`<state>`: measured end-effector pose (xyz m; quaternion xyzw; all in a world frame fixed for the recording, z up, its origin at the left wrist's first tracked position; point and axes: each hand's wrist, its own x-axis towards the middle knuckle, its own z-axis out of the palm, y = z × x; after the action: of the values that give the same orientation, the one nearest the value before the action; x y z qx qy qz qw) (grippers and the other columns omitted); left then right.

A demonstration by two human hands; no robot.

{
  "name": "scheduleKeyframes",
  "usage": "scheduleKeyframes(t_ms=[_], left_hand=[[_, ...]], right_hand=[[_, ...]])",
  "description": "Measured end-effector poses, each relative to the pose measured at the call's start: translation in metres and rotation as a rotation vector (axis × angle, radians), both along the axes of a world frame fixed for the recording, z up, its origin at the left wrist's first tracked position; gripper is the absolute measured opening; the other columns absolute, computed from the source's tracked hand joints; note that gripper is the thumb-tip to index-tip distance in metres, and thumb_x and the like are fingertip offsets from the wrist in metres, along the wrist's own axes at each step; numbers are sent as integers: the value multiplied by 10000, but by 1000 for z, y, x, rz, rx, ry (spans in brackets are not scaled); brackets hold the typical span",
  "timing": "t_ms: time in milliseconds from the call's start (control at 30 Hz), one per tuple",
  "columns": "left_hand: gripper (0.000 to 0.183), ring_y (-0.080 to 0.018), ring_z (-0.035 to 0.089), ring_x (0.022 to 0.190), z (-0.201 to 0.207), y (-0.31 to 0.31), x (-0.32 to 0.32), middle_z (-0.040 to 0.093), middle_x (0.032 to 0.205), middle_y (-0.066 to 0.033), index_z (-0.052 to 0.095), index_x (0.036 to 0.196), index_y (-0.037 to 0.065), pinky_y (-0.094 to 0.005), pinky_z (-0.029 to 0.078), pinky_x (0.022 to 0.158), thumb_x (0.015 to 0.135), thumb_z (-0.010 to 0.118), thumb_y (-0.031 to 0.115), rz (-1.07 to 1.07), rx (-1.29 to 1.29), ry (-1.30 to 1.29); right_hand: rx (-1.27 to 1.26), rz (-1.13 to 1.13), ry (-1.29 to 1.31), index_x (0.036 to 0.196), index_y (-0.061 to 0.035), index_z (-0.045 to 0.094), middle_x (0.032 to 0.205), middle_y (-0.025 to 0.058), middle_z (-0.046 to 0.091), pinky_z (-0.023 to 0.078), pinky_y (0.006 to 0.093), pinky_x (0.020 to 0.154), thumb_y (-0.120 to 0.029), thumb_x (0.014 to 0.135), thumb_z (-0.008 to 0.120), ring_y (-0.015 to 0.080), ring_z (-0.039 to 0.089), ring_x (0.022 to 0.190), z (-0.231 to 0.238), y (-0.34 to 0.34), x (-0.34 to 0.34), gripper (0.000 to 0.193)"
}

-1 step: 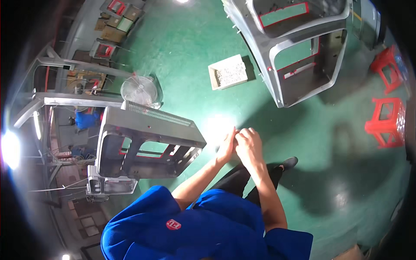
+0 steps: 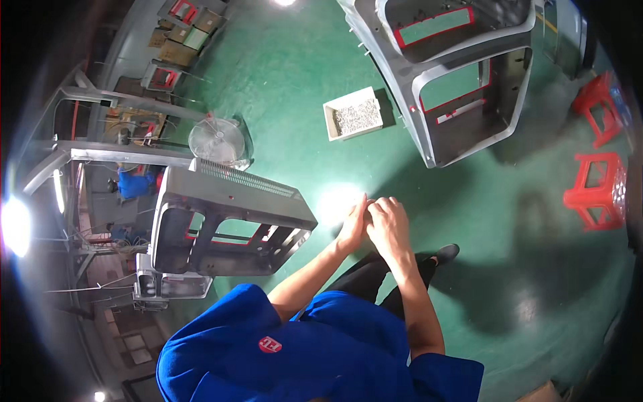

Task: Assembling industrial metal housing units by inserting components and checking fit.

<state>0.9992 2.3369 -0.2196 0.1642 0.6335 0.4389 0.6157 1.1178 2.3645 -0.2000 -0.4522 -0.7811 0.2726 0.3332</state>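
Your left hand [image 2: 351,229] and right hand [image 2: 388,222] meet, the right one curled; I cannot tell how open either grip is or whether it holds anything. Near them at nine o'clock is the grey metal housing [image 2: 234,189]; at twelve, a white bin [image 2: 329,122] of small pieces [image 2: 358,118] sits on the green floor [image 2: 295,100].

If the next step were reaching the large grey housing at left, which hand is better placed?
Probably the left hand: it lies nearer the large grey housing. The right hand sits farther across, on the other side.
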Motion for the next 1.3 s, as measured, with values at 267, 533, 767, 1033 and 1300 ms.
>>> scheduleKeyframes(t_ms=[267,533,767,1033,1300], left_hand=[[415,-184,577,900,-1,38,87,612,941,-69,586,994,50,-341,472,803,933,433,431,-20,120,-450],[330,-120,547,722,24,75,101,571,801,-22,573,1014,35,-261,474,665,964,382,299,211,102,-531],[420,-61,307,530,71,158,37,369,647,32,384,1331,65,-180,244,440,916,406,122,137,395,-319],[563,-75,329,510,81,196,23,389,651,10,258,1422,163,-190,234,414,881,371,53,27,389,-238],[560,-68,314,511,98,182,19,379,632,17,240,1431,197,-197,235,415,910,400,69,-27,310,-216]], right_hand=[[134,84,29,839,-54,572,778,60,613,417,380,723,-50,638,634,245,541,806,17,33,91,210],[-98,89,355,729,-34,496,664,67,557,463,345,645,-19,718,629,216,566,666,44,75,102,135],[-69,-41,643,845,-11,571,747,64,643,474,250,634,-17,751,668,111,621,691,83,158,71,136],[397,-224,565,842,-57,647,747,58,651,488,301,611,-36,733,683,196,618,687,115,216,18,117],[799,-264,243,819,-171,693,724,-46,547,377,326,656,-97,633,735,156,505,686,112,236,-2,205]])
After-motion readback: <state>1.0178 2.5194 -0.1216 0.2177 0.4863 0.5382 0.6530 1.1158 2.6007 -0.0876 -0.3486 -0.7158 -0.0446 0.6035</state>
